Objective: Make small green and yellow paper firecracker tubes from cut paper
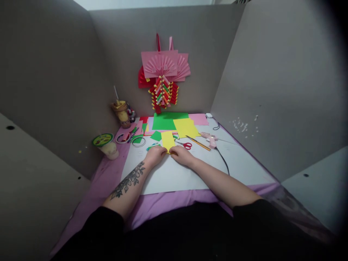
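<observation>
A narrow yellow paper strip (pixel 168 139) lies on the white board in front of me, its near edge folded or rolled up a little. My left hand (pixel 156 155) pinches the left end of that edge with fingers closed. At the right end, my right hand (pixel 181 156) pinches the same edge, so the two hands almost meet. Just right of the strip lie red-handled scissors (pixel 187 145). Close to my left hand is a small green paper piece (pixel 154 147) with a teal tool, partly hidden.
Beyond lie green (pixel 165 122) and yellow sheets (pixel 186 127), a pencil (pixel 199 143) and a pink glue gun (pixel 210 139) with a black cord. Tape rolls (pixel 139 141) and a lidded cup (pixel 108 148) stand left. Paper fans (pixel 160 64) hang on the grey back panel.
</observation>
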{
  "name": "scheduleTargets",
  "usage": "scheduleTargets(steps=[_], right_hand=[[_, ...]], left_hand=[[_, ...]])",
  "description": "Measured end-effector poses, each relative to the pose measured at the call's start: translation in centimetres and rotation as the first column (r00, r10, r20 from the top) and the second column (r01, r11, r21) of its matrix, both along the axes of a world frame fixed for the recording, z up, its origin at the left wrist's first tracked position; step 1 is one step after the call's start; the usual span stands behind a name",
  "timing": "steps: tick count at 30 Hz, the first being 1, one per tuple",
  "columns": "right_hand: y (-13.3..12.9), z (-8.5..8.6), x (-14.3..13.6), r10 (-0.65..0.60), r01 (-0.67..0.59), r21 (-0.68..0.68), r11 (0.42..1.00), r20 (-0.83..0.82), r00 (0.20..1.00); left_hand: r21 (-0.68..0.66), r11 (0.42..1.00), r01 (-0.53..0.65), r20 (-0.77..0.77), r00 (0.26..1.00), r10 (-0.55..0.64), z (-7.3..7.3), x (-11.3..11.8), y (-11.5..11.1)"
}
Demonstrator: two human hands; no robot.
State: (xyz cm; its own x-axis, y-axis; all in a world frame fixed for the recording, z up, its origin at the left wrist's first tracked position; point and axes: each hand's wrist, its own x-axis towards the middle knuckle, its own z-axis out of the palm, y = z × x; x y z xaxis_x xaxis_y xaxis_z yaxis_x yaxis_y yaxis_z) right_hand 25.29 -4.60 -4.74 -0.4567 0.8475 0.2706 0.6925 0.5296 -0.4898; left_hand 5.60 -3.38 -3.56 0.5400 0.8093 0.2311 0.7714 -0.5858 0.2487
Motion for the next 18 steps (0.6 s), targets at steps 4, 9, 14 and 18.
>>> scheduleTargets(steps=[4,9,14,18], right_hand=[[0.25,0.24,0.25,-0.063,0.061,0.036,0.997,0.060,0.996],[0.39,0.22,-0.15,-0.069,0.062,0.067,0.996,0.096,0.993],[0.34,0.23,-0.50,-0.104,0.099,0.054,0.994,0.093,0.990],[0.35,0.31,-0.35,-0.145,0.143,0.032,0.989,0.078,0.986]], left_hand=[[0.026,0.999,0.022,-0.021,1.000,-0.021,0.31,-0.10,-0.36],[0.044,0.998,0.036,-0.059,0.998,-0.033,0.81,0.25,-0.84],[0.029,0.999,0.036,-0.045,0.998,-0.035,0.86,0.79,-0.97],[0.009,1.000,0.000,0.055,0.998,-0.001,0.51,0.90,-0.79]])
